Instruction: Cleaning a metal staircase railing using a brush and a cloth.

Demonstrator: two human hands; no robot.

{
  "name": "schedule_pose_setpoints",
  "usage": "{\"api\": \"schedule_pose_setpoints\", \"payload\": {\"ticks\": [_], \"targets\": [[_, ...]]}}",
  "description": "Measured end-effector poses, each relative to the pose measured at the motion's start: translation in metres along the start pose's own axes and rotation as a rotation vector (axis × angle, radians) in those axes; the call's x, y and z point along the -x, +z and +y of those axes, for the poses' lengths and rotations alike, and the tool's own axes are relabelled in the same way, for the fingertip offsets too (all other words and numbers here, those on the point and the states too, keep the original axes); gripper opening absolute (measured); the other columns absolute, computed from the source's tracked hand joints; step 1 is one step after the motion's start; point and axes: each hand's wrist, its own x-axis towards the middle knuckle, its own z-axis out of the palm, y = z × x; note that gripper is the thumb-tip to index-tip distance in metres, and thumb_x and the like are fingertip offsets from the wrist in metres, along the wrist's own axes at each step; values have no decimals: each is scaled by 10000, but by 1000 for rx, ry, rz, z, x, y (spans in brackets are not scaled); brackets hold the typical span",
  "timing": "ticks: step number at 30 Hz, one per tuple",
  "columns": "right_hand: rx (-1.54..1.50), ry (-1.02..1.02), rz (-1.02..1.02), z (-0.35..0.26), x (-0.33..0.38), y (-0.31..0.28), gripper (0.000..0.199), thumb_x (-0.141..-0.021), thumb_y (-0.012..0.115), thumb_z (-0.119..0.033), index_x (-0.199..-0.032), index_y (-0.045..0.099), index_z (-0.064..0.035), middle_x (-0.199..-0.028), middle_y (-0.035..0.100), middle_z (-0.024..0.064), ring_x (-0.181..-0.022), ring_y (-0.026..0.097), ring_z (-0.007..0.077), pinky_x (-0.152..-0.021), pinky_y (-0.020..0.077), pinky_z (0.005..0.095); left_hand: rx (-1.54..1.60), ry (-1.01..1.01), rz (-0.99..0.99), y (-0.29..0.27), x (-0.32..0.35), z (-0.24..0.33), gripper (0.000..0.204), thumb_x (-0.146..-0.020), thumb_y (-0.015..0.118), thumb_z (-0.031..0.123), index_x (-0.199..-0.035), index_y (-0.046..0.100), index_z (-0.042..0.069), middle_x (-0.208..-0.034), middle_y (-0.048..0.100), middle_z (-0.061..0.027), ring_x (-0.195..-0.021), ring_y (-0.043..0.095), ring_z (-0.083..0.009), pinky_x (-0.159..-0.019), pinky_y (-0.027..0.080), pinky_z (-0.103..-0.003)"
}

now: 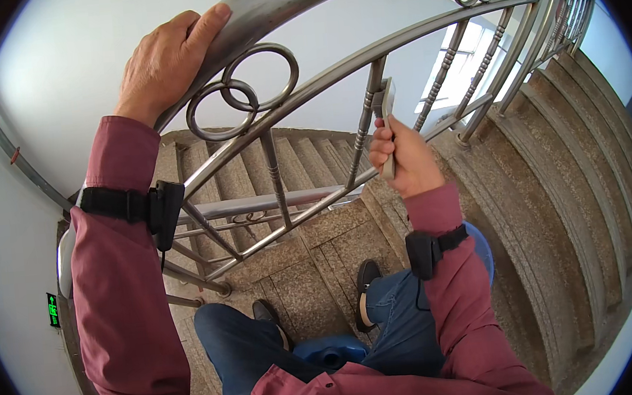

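My left hand (164,57) is closed over the thick metal handrail (278,3) at the upper left. My right hand (405,153) grips the handle of a light grey cleaning brush (391,163), held upright. Its head touches or lies just beside a ribbed metal baluster (363,131); the contact face is turned from view, so I cannot tell which. Interlocking metal rings (241,92) sit below the handrail, between my hands.
Stone steps (552,179) rise at the right, and another flight (306,161) shows beyond the railing. A blue container (332,352) stands between my legs. Behind my right forearm is the rim of a blue basin (481,253). A green exit sign (53,310) hangs at left.
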Motion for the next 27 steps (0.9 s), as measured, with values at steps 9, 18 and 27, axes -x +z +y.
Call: {"api": "schedule_pose_setpoints", "payload": {"ticks": [9,18,27], "targets": [[15,-34,7,26,10,12,242,-1120,429,-294,-1021,484,-80,-733,449,-36,-565,413,83,-507,380,275,5,8,5,2,0,-4,762,-1002,364,742,-966,728,74,-845,721,-181,-840,718,-357,-833,531,-484],[355,-304,162,11,0,-1,198,-1080,510,-262,-1032,501,-71,-731,505,-1,-535,459,102,-463,400,307,-15,-52,-33,-4,1,3,758,-994,368,737,-1057,740,80,-916,742,-187,-924,725,-366,-900,531,-481],[887,-397,156,18,37,-21,235,-1060,562,-290,-1012,569,-60,-645,532,12,-461,480,97,-415,392,269,-36,-63,-5,-1,2,-1,778,-983,370,743,-1077,739,65,-986,745,-209,-989,720,-381,-928,523,-495]]}}
